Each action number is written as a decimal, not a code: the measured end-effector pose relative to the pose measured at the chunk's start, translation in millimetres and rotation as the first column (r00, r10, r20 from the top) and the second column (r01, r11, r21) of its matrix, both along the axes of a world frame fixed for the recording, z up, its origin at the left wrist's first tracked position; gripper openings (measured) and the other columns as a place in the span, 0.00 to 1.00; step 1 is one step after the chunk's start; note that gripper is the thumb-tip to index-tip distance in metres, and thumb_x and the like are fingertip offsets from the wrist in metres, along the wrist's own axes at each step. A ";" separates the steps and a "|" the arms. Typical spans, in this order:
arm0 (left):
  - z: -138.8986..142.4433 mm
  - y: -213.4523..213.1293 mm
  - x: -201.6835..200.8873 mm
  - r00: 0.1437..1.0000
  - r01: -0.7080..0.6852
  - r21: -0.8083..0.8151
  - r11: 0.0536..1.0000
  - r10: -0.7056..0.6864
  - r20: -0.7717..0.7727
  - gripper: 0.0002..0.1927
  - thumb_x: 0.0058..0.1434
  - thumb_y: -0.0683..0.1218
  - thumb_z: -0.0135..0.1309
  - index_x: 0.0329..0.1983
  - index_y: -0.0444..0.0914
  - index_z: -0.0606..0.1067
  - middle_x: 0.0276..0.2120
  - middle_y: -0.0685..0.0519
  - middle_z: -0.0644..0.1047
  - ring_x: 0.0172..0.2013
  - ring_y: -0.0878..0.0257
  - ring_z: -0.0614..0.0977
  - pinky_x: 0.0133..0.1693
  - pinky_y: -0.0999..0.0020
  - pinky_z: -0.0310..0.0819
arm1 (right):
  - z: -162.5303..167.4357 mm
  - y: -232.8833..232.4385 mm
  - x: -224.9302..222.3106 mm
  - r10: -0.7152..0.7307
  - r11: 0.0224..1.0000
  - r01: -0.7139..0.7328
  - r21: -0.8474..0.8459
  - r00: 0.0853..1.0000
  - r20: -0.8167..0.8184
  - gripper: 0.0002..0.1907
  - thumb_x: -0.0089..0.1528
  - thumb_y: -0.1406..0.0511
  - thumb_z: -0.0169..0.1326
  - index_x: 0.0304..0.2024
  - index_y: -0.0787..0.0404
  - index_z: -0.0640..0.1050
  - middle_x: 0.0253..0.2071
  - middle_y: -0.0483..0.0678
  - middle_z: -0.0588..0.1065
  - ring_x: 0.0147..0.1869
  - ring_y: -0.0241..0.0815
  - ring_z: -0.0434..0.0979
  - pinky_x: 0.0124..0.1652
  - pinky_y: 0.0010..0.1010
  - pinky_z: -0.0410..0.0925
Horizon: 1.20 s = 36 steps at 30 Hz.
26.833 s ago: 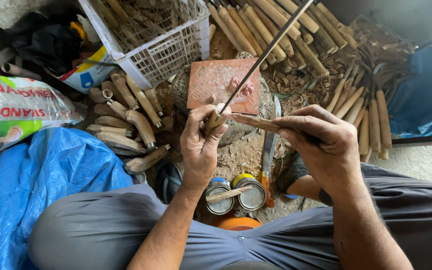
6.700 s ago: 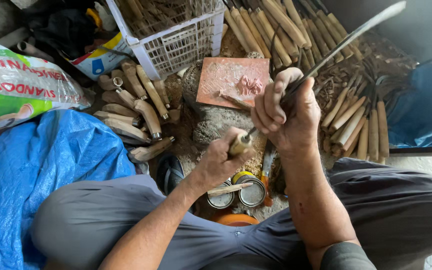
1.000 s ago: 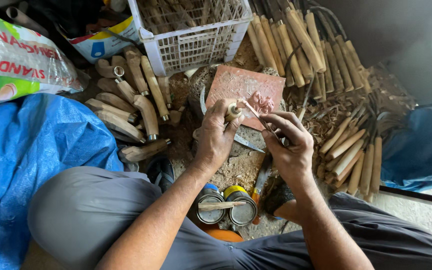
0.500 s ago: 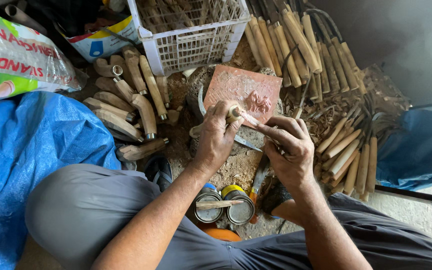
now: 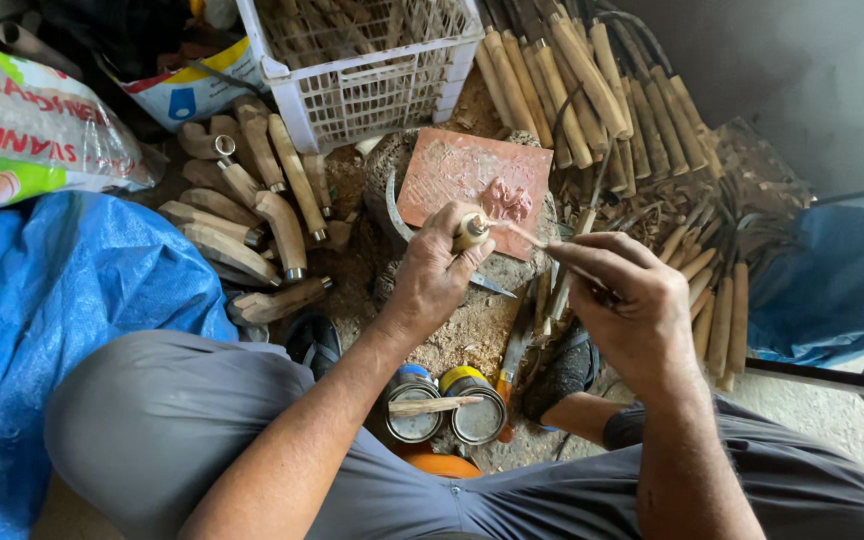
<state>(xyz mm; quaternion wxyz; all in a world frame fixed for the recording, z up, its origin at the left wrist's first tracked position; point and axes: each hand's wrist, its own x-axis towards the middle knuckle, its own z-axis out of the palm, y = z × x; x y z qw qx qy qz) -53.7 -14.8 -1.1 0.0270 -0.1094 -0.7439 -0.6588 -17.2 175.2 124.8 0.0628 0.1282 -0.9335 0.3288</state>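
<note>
My left hand (image 5: 430,280) is closed around a pale wooden handle (image 5: 469,233), its metal-ringed end pointing up and to the right. My right hand (image 5: 624,305) pinches a thin stick (image 5: 522,234) whose tip sits at the open end of that handle. Both hands hover over a rough stone block (image 5: 472,320), just in front of a reddish tile (image 5: 462,175) smeared with paste. A metal blade (image 5: 492,288) lies on the stone under my hands.
Two open tins (image 5: 447,412) with a stick across them stand between my legs. Carved wooden handles (image 5: 252,215) lie at left, a white plastic crate (image 5: 362,75) behind, finished handled tools (image 5: 642,140) at right, blue tarp (image 5: 42,330) on the left.
Compared with seconds ago, the long blade is out of my hands. Over the last second my right hand holds the thin stick at the handle's end with little movement.
</note>
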 end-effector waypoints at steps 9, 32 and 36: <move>2.2 5.3 7.5 0.999 0.044 -0.063 0.997 -0.045 -0.010 0.08 0.70 0.45 0.55 0.48 0.41 0.70 0.42 0.53 0.75 0.44 0.61 0.79 0.47 0.64 0.77 | -15.3 0.3 6.8 0.064 0.997 -0.057 0.055 0.990 -0.129 0.17 0.59 0.75 0.61 0.50 0.55 0.84 0.49 0.48 0.79 0.52 0.42 0.80 0.48 0.30 0.75; -5.1 -6.4 0.3 0.999 -0.019 0.036 0.999 0.021 -0.050 0.11 0.72 0.49 0.53 0.48 0.38 0.68 0.38 0.53 0.75 0.39 0.62 0.78 0.44 0.64 0.74 | -65.4 15.7 -3.7 -0.049 0.940 0.091 -0.328 0.990 0.133 0.18 0.63 0.74 0.60 0.56 0.59 0.80 0.47 0.47 0.80 0.44 0.34 0.80 0.41 0.23 0.74; -5.0 -2.7 1.8 0.996 0.072 0.029 0.997 -0.073 0.055 0.13 0.72 0.52 0.53 0.48 0.39 0.68 0.37 0.53 0.74 0.38 0.61 0.77 0.42 0.61 0.76 | -53.6 -2.1 -1.2 0.014 0.955 -0.002 -0.295 0.999 0.039 0.17 0.63 0.74 0.60 0.55 0.61 0.80 0.49 0.47 0.80 0.47 0.34 0.81 0.43 0.23 0.75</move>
